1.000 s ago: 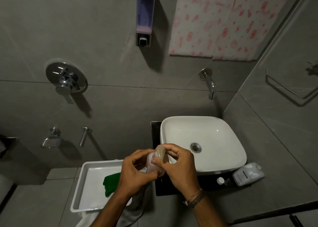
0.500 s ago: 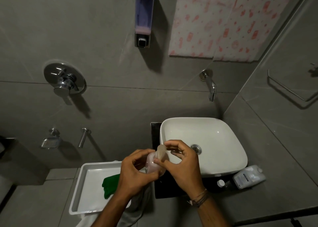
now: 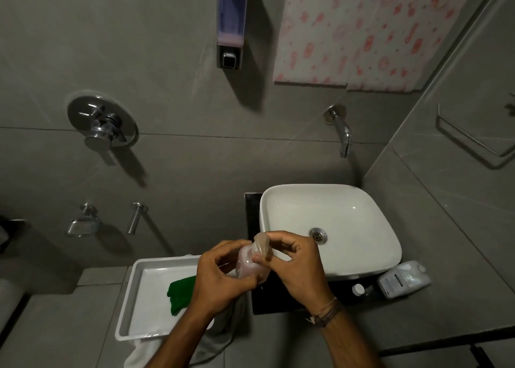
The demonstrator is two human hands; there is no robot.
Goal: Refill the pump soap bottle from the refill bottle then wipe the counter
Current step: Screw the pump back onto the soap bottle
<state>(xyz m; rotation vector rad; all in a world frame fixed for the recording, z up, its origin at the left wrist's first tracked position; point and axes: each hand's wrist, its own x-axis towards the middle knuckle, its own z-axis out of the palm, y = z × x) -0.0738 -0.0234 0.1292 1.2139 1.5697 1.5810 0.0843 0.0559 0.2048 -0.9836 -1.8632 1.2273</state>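
Observation:
A small clear pump soap bottle point(image 3: 249, 264) with pinkish liquid is held in the air just left of the white basin point(image 3: 362, 222). My left hand point(image 3: 220, 275) wraps its body from the left. My right hand point(image 3: 295, 261) pinches the translucent pump head point(image 3: 262, 245) on top with thumb and fingers. The white refill bottle point(image 3: 402, 278) lies on its side on the dark counter point(image 3: 278, 303), right of the basin, with a small white cap point(image 3: 357, 289) beside it. A green cloth point(image 3: 179, 293) lies in a white tray point(image 3: 131, 306) at the lower left.
A wall spout point(image 3: 344, 133) hangs over the basin. A soap dispenser point(image 3: 231, 24) is mounted on the wall above. Shower mixer point(image 3: 101, 125) and taps point(image 3: 136, 217) sit on the left wall. A pale cloth point(image 3: 139, 351) hangs below the tray.
Both hands stay on the pump bottle. My right fingers have shifted slightly around the pump head; the view has drifted a little.

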